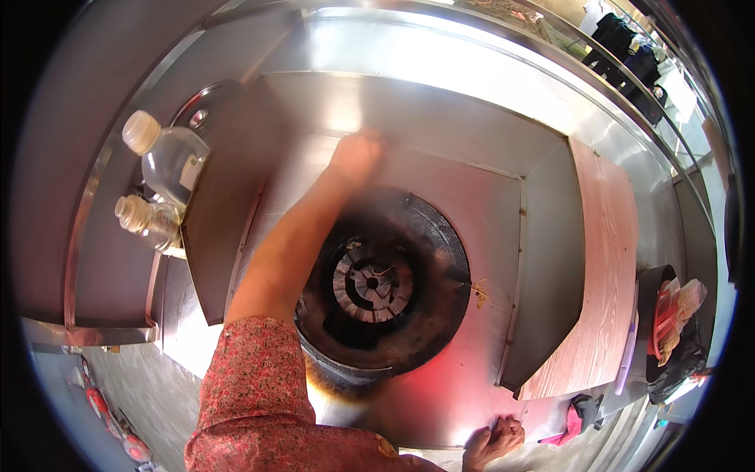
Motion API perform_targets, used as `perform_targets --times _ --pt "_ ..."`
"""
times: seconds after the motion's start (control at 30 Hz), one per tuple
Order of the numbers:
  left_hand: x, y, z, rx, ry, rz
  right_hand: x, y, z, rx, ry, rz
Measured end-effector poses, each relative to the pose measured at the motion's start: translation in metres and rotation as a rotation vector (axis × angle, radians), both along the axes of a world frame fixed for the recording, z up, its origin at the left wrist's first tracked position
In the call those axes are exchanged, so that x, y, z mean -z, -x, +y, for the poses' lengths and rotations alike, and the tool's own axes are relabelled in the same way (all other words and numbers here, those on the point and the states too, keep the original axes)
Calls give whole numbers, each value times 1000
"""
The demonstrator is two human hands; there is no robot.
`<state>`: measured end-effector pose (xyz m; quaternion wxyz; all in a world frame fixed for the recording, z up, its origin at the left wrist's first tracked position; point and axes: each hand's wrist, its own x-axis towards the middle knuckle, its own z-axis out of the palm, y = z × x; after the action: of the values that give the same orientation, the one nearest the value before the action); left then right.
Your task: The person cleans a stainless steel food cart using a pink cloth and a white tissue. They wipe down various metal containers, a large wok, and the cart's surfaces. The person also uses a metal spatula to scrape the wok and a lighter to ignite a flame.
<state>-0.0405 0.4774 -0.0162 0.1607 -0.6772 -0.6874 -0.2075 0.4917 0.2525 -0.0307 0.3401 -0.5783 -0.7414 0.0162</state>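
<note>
My left hand [357,154] is blurred and reaches across the stove to the foot of the metal back panel [424,130]. Its fingers look closed, but whether anything is inside them is hidden. Below that forearm sits a round, blackened gas burner [373,283] with a dark ring [442,236] around it, partly covered by the arm. My right hand [498,441] rests at the front edge of the steel stovetop [436,407], fingers curled and nothing visible in them. Beside the ring, yellowish scraps [481,294] lie on the steel.
A clear plastic bottle [171,162] and a smaller bottle [150,221] stand behind the left metal guard [221,230]. Right of the right guard [545,277] lies a wood-grain board [607,265]. Farther right are a purple-handled tool [626,360], a red container [663,312] and a pink-and-black cloth item [575,419].
</note>
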Motion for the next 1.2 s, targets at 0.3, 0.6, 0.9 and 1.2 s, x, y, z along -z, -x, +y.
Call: perform_targets --times 0.3,0.6,0.9,1.2 --pt "19 112 -52 -449 344 580 -11 -1 -3 27 99 -181" --pt "19 143 -56 -388 664 640 -11 -5 0 -9 65 -160" --pt "-32 67 -106 -189 1038 685 -5 -14 -7 -9 53 -163" --pt "-53 -1 -214 -217 924 491 -5 -23 -8 -79 3 -144"
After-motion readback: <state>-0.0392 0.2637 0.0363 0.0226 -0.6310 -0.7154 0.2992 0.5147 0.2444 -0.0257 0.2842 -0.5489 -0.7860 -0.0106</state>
